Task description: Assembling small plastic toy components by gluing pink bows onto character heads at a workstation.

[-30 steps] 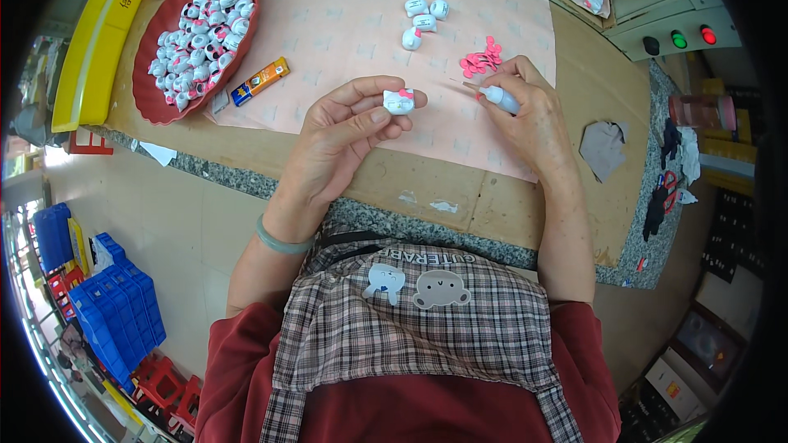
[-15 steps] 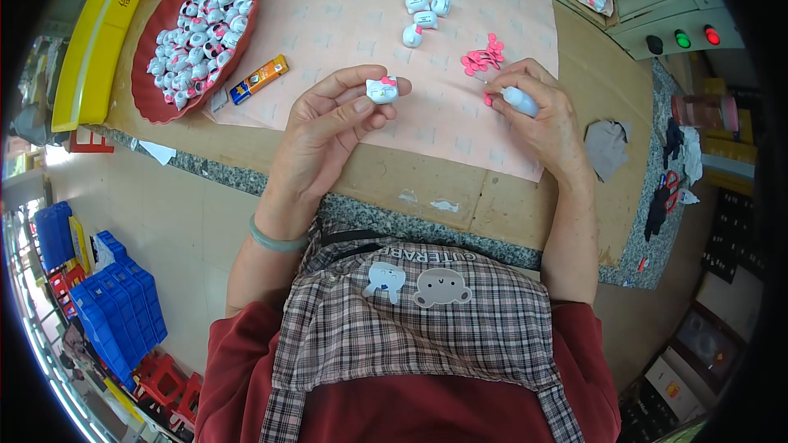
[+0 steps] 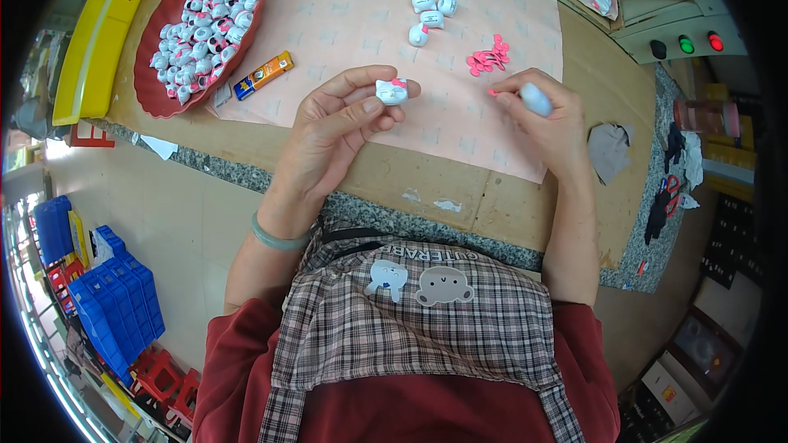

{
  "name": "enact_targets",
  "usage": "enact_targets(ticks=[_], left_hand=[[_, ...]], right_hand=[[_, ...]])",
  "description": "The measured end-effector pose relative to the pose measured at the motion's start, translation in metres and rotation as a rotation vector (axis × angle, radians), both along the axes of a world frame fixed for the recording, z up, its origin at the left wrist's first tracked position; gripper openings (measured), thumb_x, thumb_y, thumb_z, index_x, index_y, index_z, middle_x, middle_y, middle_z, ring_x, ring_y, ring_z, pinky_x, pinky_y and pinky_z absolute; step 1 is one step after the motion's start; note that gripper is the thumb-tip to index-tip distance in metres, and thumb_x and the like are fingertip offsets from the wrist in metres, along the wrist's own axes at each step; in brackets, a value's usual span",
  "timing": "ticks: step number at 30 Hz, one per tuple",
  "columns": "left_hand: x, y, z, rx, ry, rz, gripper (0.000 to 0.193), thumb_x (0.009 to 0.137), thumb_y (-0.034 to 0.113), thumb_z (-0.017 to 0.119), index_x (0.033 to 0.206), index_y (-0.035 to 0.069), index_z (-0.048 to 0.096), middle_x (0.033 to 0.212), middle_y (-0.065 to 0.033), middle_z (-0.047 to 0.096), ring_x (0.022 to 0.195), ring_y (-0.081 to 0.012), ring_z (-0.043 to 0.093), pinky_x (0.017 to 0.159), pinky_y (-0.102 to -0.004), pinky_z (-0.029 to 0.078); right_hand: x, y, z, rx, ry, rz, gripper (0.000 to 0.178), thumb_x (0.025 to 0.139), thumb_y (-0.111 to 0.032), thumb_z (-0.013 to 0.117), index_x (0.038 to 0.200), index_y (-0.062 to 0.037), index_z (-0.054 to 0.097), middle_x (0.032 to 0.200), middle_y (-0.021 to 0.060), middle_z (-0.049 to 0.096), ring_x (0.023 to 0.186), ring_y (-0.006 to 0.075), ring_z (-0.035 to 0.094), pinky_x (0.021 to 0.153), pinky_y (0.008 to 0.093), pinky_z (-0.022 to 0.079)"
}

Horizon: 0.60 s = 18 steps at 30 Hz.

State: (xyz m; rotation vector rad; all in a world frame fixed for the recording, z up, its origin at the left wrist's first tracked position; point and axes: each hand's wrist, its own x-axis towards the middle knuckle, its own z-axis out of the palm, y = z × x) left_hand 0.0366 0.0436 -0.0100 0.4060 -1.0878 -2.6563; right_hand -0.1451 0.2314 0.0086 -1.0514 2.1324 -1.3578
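Between the thumb and fingers of my left hand (image 3: 341, 119) is a small white cat-head figure (image 3: 391, 93) with a pink bow. My right hand (image 3: 552, 123), a little way to the right, has its fingers closed round a small pale squeeze bottle (image 3: 536, 100). A tiny pink piece (image 3: 492, 92) shows at the tips of its thumb and forefinger. Just beyond that hand lies a loose pile of pink pieces (image 3: 488, 57). Several white cat-head figures (image 3: 432, 19) stand together on the pale pink sheet (image 3: 345, 16), farther off.
At the far left a red scalloped bowl (image 3: 144, 66) is heaped with similar figures. An orange and blue packet (image 3: 263, 75) lies beside it. A grey cloth scrap (image 3: 609, 152) is right of my right hand. Scissors (image 3: 673, 191) lie near the table's right edge.
My right hand has turned the squeeze bottle, so its thin tip no longer shows beside the pink pile. The pink piece now sits at the fingertips. My left hand keeps its hold.
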Motion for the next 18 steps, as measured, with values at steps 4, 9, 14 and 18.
enact_targets(ticks=[4, 9, 14, 18], left_hand=[[-0.004, 0.012, 0.002, -0.029, -0.023, -0.021, 0.033, 0.086, 0.000, 0.055, 0.119, -0.004, 0.052, 0.110, -0.0231, 0.060, 0.086, -0.0159, 0.062, 0.077, -0.0229, 0.051], [-0.010, 0.023, 0.002, -0.065, -0.028, -0.059, 0.030, 0.085, 0.002, 0.059, 0.115, -0.003, 0.056, 0.106, -0.0152, 0.063, 0.086, -0.0146, 0.062, 0.079, -0.0240, 0.051], [-0.013, 0.029, 0.003, -0.168, -0.047, -0.059, 0.029, 0.084, 0.000, 0.061, 0.112, -0.003, 0.059, 0.101, -0.0122, 0.065, 0.087, -0.0134, 0.062, 0.079, -0.0242, 0.051], [-0.012, 0.030, 0.006, -0.288, -0.065, -0.064, 0.029, 0.083, 0.000, 0.062, 0.111, -0.003, 0.059, 0.100, -0.0114, 0.065, 0.087, -0.0129, 0.062, 0.078, -0.0238, 0.051]], right_hand=[[0.007, -0.001, 0.005, -0.176, -0.506, -0.048, 0.008, 0.079, 0.000, 0.066, 0.085, -0.0006, 0.062, 0.076, 0.0045, 0.062, 0.055, 0.0058, 0.050, 0.047, 0.0196, 0.037], [0.019, -0.004, 0.004, -0.294, -0.762, 0.048, 0.011, 0.077, -0.001, 0.068, 0.085, -0.0010, 0.060, 0.074, 0.0063, 0.061, 0.052, 0.0054, 0.049, 0.044, 0.0185, 0.034], [0.034, -0.009, 0.005, -0.313, -0.803, 0.121, 0.008, 0.079, 0.000, 0.067, 0.086, 0.0002, 0.062, 0.068, 0.0046, 0.060, 0.054, 0.0059, 0.051, 0.045, 0.0175, 0.036], [0.039, -0.011, 0.005, -0.278, -0.802, 0.105, 0.009, 0.077, 0.001, 0.067, 0.082, -0.0011, 0.059, 0.073, 0.0057, 0.059, 0.051, 0.0059, 0.048, 0.043, 0.0180, 0.033]])
